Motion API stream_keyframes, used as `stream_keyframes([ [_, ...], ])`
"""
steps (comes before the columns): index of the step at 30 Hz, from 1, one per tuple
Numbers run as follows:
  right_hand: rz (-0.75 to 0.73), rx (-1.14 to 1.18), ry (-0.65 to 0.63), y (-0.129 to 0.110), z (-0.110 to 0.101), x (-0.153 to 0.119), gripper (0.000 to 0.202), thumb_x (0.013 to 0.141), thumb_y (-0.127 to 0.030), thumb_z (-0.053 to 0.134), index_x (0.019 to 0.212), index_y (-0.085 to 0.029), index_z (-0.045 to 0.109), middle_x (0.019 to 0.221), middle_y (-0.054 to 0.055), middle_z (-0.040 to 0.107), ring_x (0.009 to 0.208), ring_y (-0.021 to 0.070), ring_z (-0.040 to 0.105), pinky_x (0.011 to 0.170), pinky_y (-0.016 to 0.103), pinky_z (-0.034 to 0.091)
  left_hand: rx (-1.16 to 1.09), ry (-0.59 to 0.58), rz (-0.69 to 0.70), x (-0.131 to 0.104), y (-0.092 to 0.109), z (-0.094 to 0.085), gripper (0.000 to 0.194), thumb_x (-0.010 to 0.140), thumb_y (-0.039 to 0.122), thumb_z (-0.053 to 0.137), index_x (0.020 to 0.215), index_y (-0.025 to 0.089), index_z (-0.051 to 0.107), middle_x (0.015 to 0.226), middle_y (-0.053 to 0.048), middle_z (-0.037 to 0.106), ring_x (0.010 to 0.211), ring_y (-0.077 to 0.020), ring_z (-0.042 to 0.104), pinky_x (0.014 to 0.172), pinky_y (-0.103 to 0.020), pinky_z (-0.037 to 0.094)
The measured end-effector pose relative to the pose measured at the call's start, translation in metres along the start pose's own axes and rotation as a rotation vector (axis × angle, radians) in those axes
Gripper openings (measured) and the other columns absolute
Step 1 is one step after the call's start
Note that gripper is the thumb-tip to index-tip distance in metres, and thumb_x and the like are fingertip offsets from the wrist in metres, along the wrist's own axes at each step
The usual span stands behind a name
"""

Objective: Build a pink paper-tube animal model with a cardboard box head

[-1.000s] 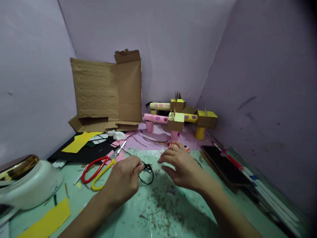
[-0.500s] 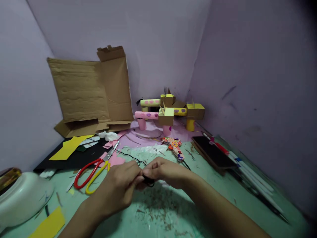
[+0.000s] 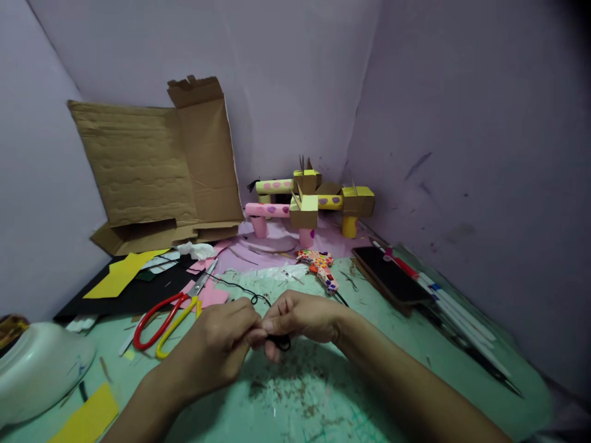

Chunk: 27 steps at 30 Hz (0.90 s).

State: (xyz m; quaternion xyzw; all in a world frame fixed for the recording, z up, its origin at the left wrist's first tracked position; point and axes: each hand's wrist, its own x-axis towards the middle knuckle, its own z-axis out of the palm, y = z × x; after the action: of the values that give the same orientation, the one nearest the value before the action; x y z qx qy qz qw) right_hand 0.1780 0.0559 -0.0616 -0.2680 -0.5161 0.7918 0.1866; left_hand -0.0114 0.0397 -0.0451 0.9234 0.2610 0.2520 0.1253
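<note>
Scissors (image 3: pixel 168 312) left of hands, phone (image 3: pixel 390 281) right

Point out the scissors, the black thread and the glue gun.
scissors (image 3: pixel 161 320): head view, on the red handle loop.
black thread (image 3: pixel 235 285): head view, on the strand that trails toward the scissors.
glue gun (image 3: pixel 319 263): head view, on its patterned body.

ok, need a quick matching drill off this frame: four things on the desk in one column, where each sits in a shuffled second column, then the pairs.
Things:
1. black thread
2. scissors
3. cardboard sheet
4. dark slab

Places:
A. leaning on the back wall
B. flat on the right, beside the white sticks
C. pinched between the left hand and right hand
D. lying left of the hands, red and yellow handles toward the camera

Pairs: 1-C, 2-D, 3-A, 4-B
</note>
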Motion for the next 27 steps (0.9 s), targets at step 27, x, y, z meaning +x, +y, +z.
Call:
stream_keyframes([
  [27, -0.058, -0.081, 0.345, -0.005, 0.005, 0.005, 0.015, 0.064, -0.027, 0.06, 0.059, -0.013, 0.064, 0.043, -0.004, 0.055, 0.043, 0.0075, 0.046, 0.047, 0.023, 0.028, -0.145, 0.123, -0.191, 0.005, -0.004, -0.004, 0.018, 0.084, 0.009, 0.045, 0.088, 0.016, 0.06, 0.079, -0.003, 0.063, 0.072, -0.0117, 0.058, 0.064, -0.023, 0.045],
])
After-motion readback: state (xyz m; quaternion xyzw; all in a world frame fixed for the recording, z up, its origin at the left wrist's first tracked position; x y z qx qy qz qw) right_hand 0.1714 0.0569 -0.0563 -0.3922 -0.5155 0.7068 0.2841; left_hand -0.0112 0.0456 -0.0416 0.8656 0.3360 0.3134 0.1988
